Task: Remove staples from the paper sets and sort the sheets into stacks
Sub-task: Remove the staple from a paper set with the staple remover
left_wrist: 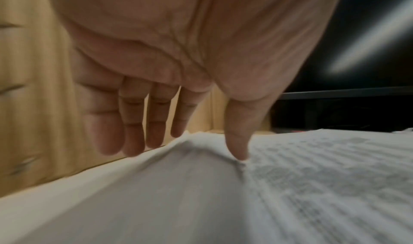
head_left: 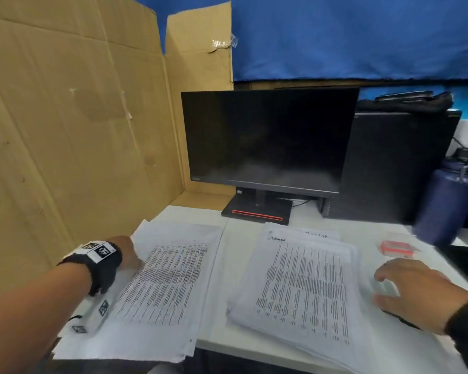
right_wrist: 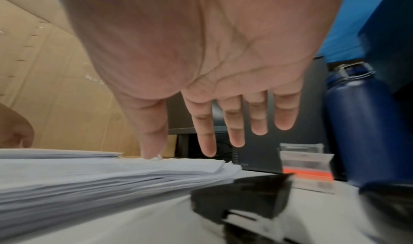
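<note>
Right hand (head_left: 414, 290) hovers fingers spread, holding nothing, over the black staple remover (right_wrist: 241, 200) beside the right paper stack (head_left: 303, 287); left hand (head_left: 127, 255) — fingers straight, thumb pressing — on the left stack (head_left: 162, 287); monitor (head_left: 265, 141) behind.

Both forearms reach forward, palms down: the left hand (left_wrist: 178, 57) has straight fingers (left_wrist: 134, 124) and its thumb tip pressed downward, while the right hand (right_wrist: 201, 53) hovers with fingers (right_wrist: 208, 133) spread and relaxed.
</note>
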Tool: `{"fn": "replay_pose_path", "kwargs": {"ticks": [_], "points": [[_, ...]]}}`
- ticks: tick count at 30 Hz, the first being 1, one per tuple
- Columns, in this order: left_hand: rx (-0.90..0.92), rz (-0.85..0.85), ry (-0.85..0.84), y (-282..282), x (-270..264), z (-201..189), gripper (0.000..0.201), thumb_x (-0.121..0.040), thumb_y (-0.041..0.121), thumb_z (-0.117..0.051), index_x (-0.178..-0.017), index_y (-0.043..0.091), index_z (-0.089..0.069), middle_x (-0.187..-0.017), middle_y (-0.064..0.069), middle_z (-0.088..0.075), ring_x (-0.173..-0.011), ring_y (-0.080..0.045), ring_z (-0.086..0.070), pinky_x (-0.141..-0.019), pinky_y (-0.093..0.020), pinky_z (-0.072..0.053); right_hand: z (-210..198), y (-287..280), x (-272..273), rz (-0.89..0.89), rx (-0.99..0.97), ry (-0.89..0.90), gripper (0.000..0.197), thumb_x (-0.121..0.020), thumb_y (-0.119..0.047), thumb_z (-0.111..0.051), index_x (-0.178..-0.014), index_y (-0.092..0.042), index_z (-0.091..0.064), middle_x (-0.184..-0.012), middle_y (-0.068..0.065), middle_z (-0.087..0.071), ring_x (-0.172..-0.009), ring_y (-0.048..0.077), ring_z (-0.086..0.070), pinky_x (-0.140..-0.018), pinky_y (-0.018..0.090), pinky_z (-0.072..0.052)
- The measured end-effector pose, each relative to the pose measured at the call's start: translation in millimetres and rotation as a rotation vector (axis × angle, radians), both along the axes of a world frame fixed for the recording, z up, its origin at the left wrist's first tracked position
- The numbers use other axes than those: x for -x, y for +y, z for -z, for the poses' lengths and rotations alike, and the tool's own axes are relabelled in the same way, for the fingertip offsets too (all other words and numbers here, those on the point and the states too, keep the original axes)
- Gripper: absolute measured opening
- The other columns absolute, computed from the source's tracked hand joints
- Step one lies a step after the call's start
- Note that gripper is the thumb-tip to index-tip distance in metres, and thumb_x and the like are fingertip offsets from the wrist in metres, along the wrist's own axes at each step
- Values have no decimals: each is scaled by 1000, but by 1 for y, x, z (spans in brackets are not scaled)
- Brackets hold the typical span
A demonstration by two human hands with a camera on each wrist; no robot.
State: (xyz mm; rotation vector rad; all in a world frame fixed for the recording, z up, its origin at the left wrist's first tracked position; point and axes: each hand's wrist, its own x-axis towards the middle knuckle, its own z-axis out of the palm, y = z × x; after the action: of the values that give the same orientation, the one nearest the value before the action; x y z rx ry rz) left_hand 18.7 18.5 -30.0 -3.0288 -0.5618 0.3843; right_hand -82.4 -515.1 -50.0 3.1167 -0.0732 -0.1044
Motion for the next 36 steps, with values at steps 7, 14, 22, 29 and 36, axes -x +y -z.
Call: {"fn": "replay_pose_path", "kwargs": {"ticks": [7, 14, 22, 29, 36], "points": [[54, -71, -60, 29, 9, 22, 60, -76, 59, -75, -114, 13, -70, -97, 1, -71, -88, -18, -68, -76, -22, -53, 4, 48, 9, -105, -108, 22, 59, -86, -73, -48, -136, -42, -46, -154, -13, -32, -143, 13, -28, -116, 34, -27], [148, -72, -167, 49, 4, 30, 57, -74, 34, -79, -121, 9, -59, -108, -4, -66, -100, -24, -65, -84, -31, -55, 6, 70, 16, -152, -109, 54, 64, -86, -73, -46, -141, -40, -43, -161, -9, -24, -148, 15, -20, -119, 36, -23], [285, -15, -368, 42, 22, 26, 76, -84, 16, -78, -149, 15, -39, -131, -11, -64, -111, -29, -64, -84, -31, -48, -19, 157, 0, -321, -277, -62, 43, -93, -57, -52, -131, -38, -53, -140, -15, -46, -127, 10, -43, -109, 31, -37], [471, -56, -431, 41, 26, 18, 20, -92, 20, -72, -109, 11, -69, -95, -4, -68, -81, -22, -61, -64, -27, -41, 1, 272, -43, -46, -826, 377, 43, -90, -43, -69, -111, -6, -61, -100, 5, -69, -87, 22, -68, -81, 30, -57], [1319, -277, -441, 46, 42, 11, 5, -101, 11, -62, -104, 10, -66, -91, -21, -78, -77, -37, -75, -70, -47, -63, 17, 292, -71, 150, -1213, 318, 28, -82, -25, -80, -100, -8, -68, -93, 10, -76, -79, 25, -73, -74, 41, -63]]}}
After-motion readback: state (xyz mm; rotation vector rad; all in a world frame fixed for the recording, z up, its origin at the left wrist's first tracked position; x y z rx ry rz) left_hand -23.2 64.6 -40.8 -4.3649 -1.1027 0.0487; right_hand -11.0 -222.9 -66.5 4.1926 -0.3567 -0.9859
